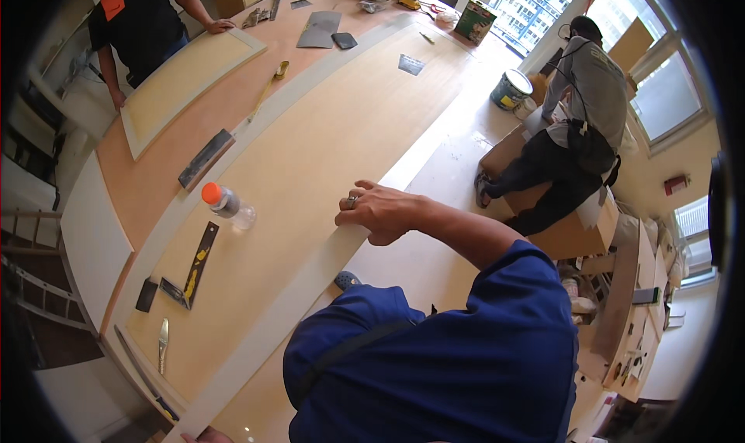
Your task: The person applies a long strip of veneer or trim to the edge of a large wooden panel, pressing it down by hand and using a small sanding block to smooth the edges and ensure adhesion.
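Observation:
A long pale panel [326, 132] with a whitish border lies before me. My right hand [380, 212] is on its near edge, fingers curled over the white edge strip [272, 323]. At the strip's bottom end, only a sliver of my left hand [208, 436] shows; its fingers are mostly cut off. On the panel stand or lie a clear bottle [242, 215] with an orange cap, a try square [200, 266] with yellow smears, a small black block [146, 295] and a silvery knife [163, 342]. A long thin blade [140, 365] lies by the left corner.
A dark sanding block [206, 160] and a yellow tape measure [280, 71] lie along the far border. Across the table, a person [143, 24] holds a framed panel [190, 86]. Another person [590, 93] bends over cardboard boxes [574, 237] at right, near a paint bucket [510, 90].

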Demonstrator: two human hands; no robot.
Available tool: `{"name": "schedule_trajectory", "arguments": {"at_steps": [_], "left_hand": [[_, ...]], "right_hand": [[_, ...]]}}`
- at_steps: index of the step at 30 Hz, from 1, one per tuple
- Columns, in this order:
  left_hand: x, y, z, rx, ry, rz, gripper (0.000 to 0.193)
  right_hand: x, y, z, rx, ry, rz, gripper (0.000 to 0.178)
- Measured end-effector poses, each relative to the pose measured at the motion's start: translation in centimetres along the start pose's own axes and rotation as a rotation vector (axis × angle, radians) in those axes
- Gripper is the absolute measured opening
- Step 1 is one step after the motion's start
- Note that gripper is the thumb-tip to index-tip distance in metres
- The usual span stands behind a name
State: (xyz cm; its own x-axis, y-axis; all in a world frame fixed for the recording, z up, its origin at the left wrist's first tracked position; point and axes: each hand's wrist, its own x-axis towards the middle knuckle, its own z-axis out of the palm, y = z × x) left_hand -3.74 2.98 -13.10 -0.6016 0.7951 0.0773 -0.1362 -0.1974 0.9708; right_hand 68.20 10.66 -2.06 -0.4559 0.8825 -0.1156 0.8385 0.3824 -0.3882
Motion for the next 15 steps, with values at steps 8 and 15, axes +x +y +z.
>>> {"name": "schedule_trajectory", "arguments": {"at_steps": [8,15], "left_hand": [[3.3,-3.1,-11.2,0.529,-0.032,0.392,0.050],[0.6,-0.7,-5.9,0.103,-0.065,-0.012,0.036]], "right_hand": [[0.7,-3.1,2.9,-0.031,0.007,0.077,0.046],[3.0,-3.6,3.9,-0.076,0.043,0.067,0.049]]}}
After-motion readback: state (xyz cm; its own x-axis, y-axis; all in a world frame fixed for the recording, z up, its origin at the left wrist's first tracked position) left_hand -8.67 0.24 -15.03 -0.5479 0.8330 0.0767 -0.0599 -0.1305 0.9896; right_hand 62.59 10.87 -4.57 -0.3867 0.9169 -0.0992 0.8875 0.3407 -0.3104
